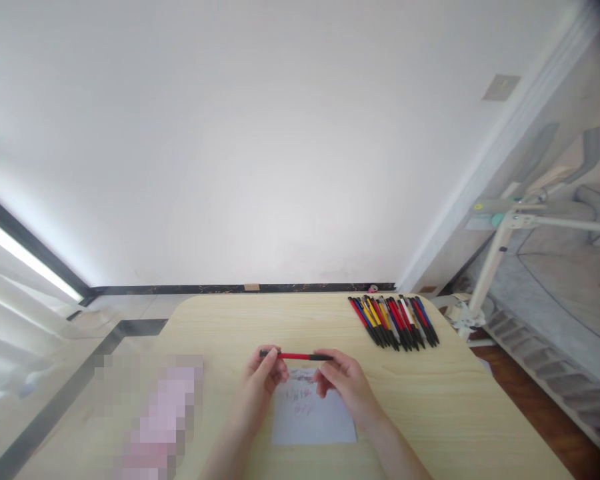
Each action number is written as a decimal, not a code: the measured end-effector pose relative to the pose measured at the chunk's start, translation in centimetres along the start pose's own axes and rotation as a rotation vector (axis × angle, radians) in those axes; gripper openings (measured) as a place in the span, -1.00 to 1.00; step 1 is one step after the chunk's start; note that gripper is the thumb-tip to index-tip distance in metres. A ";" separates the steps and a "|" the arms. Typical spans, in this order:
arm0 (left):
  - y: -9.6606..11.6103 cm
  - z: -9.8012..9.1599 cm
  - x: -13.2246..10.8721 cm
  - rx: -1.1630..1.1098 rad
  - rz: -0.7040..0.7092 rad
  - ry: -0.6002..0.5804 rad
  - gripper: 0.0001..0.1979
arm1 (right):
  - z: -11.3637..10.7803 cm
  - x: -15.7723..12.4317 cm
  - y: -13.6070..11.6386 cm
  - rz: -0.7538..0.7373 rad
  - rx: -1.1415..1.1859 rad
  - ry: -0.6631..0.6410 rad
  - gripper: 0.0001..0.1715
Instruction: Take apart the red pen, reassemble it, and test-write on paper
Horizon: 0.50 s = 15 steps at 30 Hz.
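Note:
A red pen with black ends (296,356) is held level between both hands, above the far edge of a white sheet of paper (315,423). My left hand (264,377) pinches its left end between thumb and fingers. At the other end, my right hand (344,380) grips the black part. Small scribbles in dark and reddish ink cover the upper part of the sheet. Toward the table's back right lies a row of several pens (394,323) in red, yellow, blue, white and black, side by side with their black ends toward me.
The light wooden table (220,333) has rounded far corners and stands close to a white wall (280,147). A white metal frame with grey handles (500,260) stands to the right, by a grey sofa (570,280). A blurred pinkish patch (165,407) covers the left side.

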<state>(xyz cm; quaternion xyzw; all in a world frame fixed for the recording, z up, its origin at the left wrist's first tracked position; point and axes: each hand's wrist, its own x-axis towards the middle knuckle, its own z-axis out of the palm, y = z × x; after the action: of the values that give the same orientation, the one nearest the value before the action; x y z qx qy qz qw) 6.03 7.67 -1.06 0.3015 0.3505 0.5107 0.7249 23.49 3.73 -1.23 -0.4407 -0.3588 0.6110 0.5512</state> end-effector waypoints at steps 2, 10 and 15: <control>0.1 -0.1 0.1 -0.019 0.023 0.025 -0.80 | -0.1 0.1 0.1 -0.030 -0.055 -0.001 -0.59; 0.0 -0.2 -0.2 -0.009 -0.006 -0.025 -0.76 | 0.0 -0.4 0.4 -0.064 -0.289 0.061 -0.56; -0.5 -0.4 -0.2 0.077 0.016 -0.069 -0.76 | -0.2 -0.6 0.2 -0.101 -0.375 0.077 -0.51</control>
<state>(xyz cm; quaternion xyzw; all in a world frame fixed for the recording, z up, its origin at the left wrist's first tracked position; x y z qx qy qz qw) 5.90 7.31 -1.68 0.3495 0.3424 0.4920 0.7201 23.57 3.12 -1.39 -0.5402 -0.4666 0.4878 0.5025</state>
